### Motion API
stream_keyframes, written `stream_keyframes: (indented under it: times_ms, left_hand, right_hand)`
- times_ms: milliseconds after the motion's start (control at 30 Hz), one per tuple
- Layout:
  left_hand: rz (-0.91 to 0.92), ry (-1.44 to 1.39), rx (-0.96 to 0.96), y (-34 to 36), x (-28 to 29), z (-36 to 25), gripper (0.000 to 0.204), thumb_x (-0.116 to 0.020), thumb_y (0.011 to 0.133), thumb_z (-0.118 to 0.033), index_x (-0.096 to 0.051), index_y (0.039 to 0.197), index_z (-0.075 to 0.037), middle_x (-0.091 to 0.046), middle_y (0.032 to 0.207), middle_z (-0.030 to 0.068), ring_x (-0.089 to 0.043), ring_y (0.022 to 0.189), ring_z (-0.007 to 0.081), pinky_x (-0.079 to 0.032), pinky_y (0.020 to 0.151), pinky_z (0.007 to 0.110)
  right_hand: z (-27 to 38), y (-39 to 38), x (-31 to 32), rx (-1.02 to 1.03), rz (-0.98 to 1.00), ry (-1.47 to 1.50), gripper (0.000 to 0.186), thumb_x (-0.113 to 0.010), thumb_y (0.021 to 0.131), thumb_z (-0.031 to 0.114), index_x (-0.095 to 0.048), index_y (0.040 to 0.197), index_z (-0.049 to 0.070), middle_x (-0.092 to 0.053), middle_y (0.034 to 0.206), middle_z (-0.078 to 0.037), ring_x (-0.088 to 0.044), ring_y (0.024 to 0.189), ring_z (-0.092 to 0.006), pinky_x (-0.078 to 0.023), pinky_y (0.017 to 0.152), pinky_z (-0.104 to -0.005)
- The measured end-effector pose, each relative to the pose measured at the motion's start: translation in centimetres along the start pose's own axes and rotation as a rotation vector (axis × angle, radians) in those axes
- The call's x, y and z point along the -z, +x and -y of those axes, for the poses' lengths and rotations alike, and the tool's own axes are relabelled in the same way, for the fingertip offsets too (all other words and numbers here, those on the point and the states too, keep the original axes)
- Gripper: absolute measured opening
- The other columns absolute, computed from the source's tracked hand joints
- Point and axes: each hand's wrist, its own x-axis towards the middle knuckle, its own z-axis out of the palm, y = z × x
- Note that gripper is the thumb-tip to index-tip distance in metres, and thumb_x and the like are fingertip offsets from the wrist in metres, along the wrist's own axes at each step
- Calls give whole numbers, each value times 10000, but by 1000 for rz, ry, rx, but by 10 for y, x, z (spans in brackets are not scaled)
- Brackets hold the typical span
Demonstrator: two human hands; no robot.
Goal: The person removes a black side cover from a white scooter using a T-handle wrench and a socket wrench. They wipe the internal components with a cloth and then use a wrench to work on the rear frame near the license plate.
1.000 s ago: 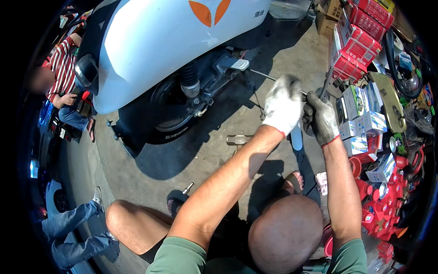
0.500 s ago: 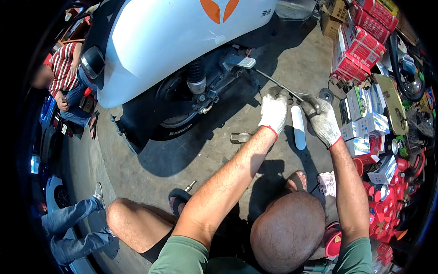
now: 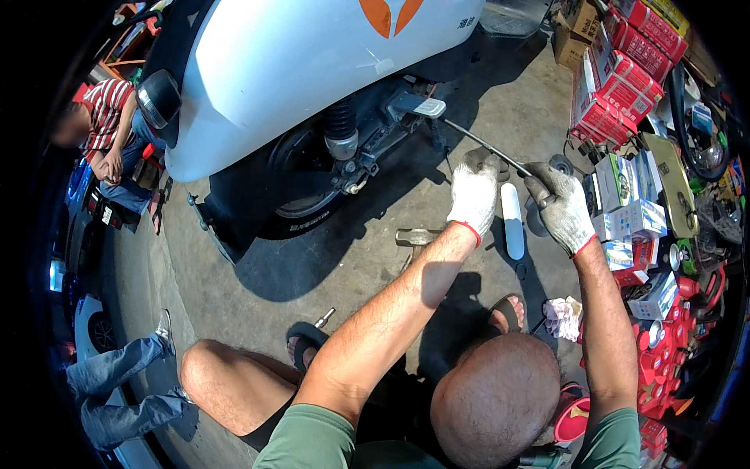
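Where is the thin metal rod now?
Upper right of centre in the head view: the rod slants from near the footrest down to the right hand.

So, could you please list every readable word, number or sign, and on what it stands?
I describe print without copying it.
White body panel: two orange leaf-shaped marks; small dark characters, blurred.
Tyre: pale lettering, too small.
Red boxes: white print, too small.
Cardboard boxes: dark print, too blurred.

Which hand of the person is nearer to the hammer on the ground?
Left. The left hand is above and right of the hammer in the picture; the right hand is farther right.
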Motion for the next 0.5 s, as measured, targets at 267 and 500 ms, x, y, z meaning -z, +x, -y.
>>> stream_keyframes:
  times_ms: [267, 500]
  left_hand:
    - [18, -33, 2, 0, 1, -3, 343, -494, 953, -194, -533, 1229, 7, -663, 988, 81, -664, 881, 162, -485, 724, 282]
    - [57, 75, -49, -5, -9, -8, 370, -493, 926, -169, -537, 1235, 29, -680, 944, 90, -648, 827, 150, -490, 702, 285]
  right_hand:
    - [5, 1, 1, 121, -62, -142, 194, -613, 863, 135, -671, 1006, 17, -666, 848, -194, -650, 822, -348, -494, 727, -410]
    - [-7, 13, 11, 161, -28, -227, 216, -609, 865, 144, -667, 1021, 6, -670, 867, -193, -639, 856, -342, -489, 756, -402]
